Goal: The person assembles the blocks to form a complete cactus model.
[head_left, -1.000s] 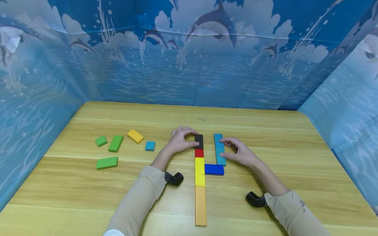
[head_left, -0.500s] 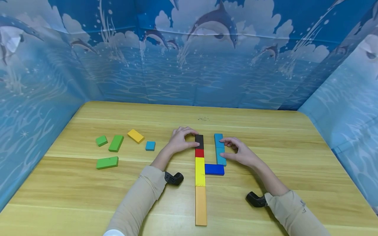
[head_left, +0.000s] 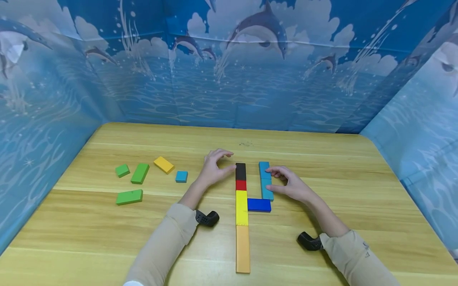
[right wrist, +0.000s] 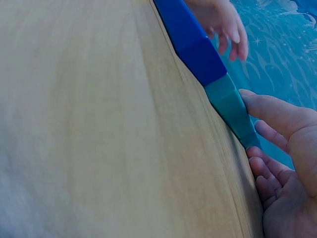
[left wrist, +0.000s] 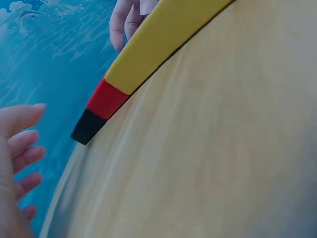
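Note:
A vertical row on the table joins a black block (head_left: 241, 171), a red block (head_left: 241, 185), a yellow block (head_left: 241, 207) and an orange block (head_left: 243, 249). Beside the yellow one lies a dark blue block (head_left: 259, 205), with two light blue blocks (head_left: 264, 170) end to end above it. My left hand (head_left: 213, 169) is just left of the black block, fingers spread and holding nothing; in the left wrist view a gap shows between that hand (left wrist: 17, 163) and the black block (left wrist: 89, 127). My right hand (head_left: 291, 186) touches the light blue blocks with thumb and fingertips.
At the left of the table (head_left: 89, 230) lie several green blocks (head_left: 129, 197), an orange-yellow block (head_left: 164, 165) and a small light blue block (head_left: 181, 176). A blue dolphin-print curtain (head_left: 200, 99) hangs behind the table and along its sides.
My left hand has let go of the black block and moved slightly left, its fingers apart. My right hand and the blocks stay where they were.

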Motion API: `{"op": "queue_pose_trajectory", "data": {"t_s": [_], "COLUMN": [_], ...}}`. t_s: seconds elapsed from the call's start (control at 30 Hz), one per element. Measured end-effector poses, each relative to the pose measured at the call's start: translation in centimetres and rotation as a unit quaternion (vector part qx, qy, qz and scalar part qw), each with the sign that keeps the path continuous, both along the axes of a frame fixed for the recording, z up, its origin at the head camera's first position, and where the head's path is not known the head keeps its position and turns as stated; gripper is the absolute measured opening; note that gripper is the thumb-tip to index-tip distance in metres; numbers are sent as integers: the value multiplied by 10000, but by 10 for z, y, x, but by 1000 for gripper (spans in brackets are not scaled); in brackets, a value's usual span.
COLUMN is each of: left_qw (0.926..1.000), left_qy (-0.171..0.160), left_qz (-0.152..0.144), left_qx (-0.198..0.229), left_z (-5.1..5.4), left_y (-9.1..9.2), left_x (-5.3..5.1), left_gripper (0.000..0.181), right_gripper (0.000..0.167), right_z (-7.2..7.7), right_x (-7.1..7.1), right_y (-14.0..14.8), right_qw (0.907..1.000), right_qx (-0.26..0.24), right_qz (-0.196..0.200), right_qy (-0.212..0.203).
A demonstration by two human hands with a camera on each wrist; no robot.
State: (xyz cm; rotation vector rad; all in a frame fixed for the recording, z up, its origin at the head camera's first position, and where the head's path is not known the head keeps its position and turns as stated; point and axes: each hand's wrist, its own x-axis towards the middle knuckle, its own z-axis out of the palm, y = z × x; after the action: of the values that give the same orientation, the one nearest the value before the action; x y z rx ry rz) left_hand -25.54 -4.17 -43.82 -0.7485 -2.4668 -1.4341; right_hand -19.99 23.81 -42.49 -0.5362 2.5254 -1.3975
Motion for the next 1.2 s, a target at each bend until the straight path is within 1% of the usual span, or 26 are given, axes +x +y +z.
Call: {"op": "queue_pose_trajectory", "data": {"t_s": [0.07,0.17,0.3,0.43,0.53,0.67,0.8,0.93,1.07,1.13,1.2], "left_qw": [9993,9969,9924,9877,9831,9747,9655,9568,9463,9418,9389], "left_qy": [249,505,605,469,218,-68,-117,-146,-261,-365,-475], "left_qz": [228,582,1063,1490,1815,2217,2542,2772,2997,3060,3065], "left_qx": [154,185,110,-7,-84,-263,-550,-871,-1184,-1343,-1491], "left_z": [4,10,17,18,17,18,18,17,16,15,15], "left_y": [-5,-18,-41,-68,-88,-110,-129,-144,-155,-158,-160], "left_x": [1,4,11,18,24,32,39,46,49,50,51], "left_gripper": [39,40,43,45,47,50,53,56,63,65,68], "right_gripper": [50,50,50,50,50,50,50,50,50,50,50], "right_z": [0,0,1,1,0,0,0,-1,-1,-1,-1], "right_x": [0,0,1,1,1,1,1,0,0,0,0], "right_y": [0,0,0,0,0,0,1,1,1,1,1], "right_qw": [10000,10000,10000,10000,9999,9999,9999,9999,9999,9999,9999], "right_qx": [-4,-10,9,35,43,45,53,44,63,84,100], "right_qz": [10,20,26,21,15,5,10,38,25,11,8], "right_qy": [32,52,58,91,103,96,106,124,128,129,130]}}
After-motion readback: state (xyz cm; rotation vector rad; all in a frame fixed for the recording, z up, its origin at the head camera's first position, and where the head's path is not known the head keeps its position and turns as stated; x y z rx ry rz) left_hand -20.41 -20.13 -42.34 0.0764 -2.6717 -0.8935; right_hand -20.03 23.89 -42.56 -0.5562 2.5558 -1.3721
